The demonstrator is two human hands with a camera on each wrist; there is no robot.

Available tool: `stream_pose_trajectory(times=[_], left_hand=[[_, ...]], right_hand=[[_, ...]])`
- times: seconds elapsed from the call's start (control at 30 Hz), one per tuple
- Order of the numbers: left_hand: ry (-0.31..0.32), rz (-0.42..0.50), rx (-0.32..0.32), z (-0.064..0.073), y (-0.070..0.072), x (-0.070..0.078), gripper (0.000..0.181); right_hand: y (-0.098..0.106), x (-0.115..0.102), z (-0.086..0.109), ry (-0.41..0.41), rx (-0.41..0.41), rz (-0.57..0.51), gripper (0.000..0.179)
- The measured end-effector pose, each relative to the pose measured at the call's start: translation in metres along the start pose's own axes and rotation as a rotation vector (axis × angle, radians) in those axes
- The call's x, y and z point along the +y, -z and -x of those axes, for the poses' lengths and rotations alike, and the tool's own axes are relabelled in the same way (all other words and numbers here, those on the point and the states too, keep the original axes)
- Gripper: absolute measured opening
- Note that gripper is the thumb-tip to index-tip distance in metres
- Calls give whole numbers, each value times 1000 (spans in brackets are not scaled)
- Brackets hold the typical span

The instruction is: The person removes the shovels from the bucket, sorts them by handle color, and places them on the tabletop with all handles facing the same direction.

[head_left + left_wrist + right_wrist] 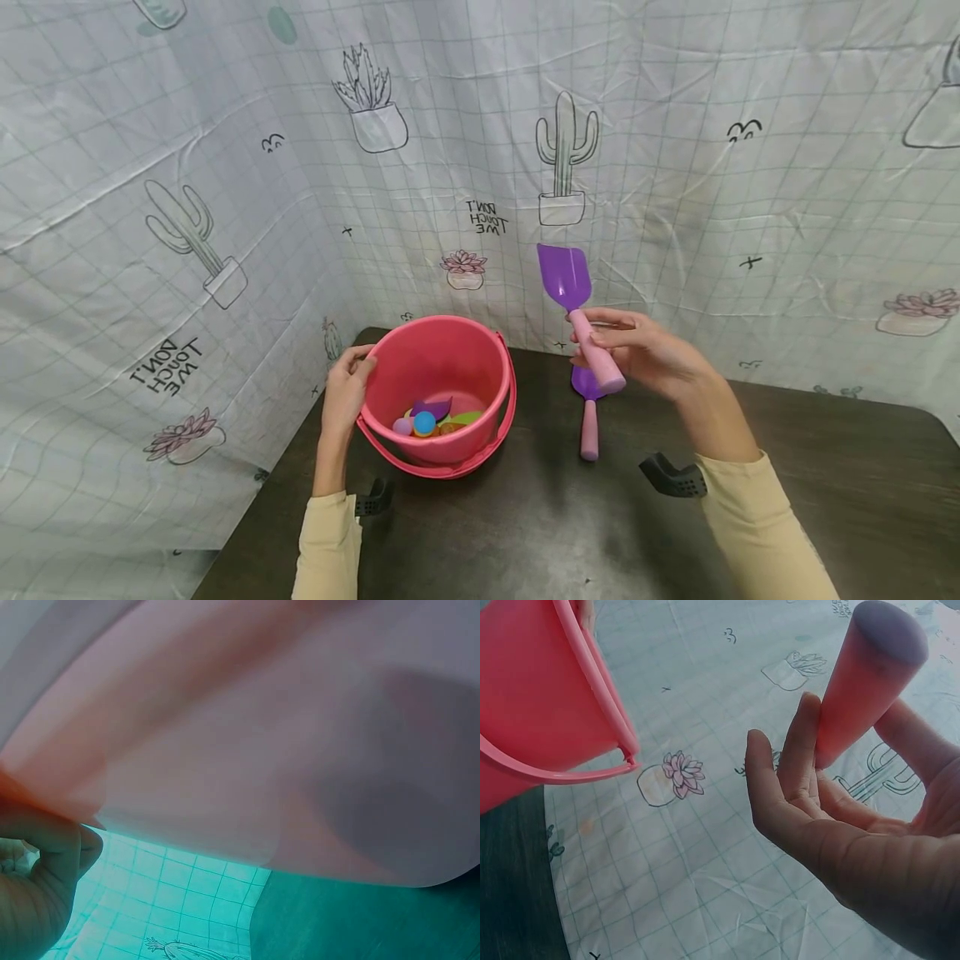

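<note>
In the head view my left hand (347, 396) grips the left rim of a pink bucket (442, 350), thumb over the edge. The bucket's mouth faces the camera; inside lie a blue ball (424, 422), a pale pink ball (402, 427) and several green, orange and purple pieces. To the right, my right hand (652, 354) pinches the pink handle of a purple toy shovel (566, 279), blade up, raised above the table. The handle end (874, 675) shows close in the right wrist view. Blurred bucket wall (195, 750) fills most of the left wrist view.
A second purple toy shovel (589, 429) with a pink handle lies on the dark table (510, 533), its blade partly behind the raised one. The bucket's handle (450, 473) hangs down in front. A cactus-print curtain (660, 167) stands behind and to the left.
</note>
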State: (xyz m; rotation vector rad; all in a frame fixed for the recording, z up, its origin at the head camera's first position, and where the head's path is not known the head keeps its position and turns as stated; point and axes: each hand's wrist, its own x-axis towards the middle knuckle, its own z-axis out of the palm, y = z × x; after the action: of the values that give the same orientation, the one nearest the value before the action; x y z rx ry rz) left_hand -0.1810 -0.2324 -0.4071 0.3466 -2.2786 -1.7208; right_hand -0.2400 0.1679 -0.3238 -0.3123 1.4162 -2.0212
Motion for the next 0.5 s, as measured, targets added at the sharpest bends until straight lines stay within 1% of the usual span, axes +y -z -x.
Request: stream_pose_trajectory(times=[0.17,0.27,0.33,0.5], left_hand=[[6,3,-1,-1,0,-1,34],[22,15,-6,0,0,3,35],[27,22,-9,2,0,9,35],[18,11,-8,13,-1,29,34]], right_hand=[[3,0,1,-5,-2,-32,44],[5,-1,2,-2,2,-53,46],[6,-1,3,3,4,-61,47],[9,-3,7,18,11,-56,45]])
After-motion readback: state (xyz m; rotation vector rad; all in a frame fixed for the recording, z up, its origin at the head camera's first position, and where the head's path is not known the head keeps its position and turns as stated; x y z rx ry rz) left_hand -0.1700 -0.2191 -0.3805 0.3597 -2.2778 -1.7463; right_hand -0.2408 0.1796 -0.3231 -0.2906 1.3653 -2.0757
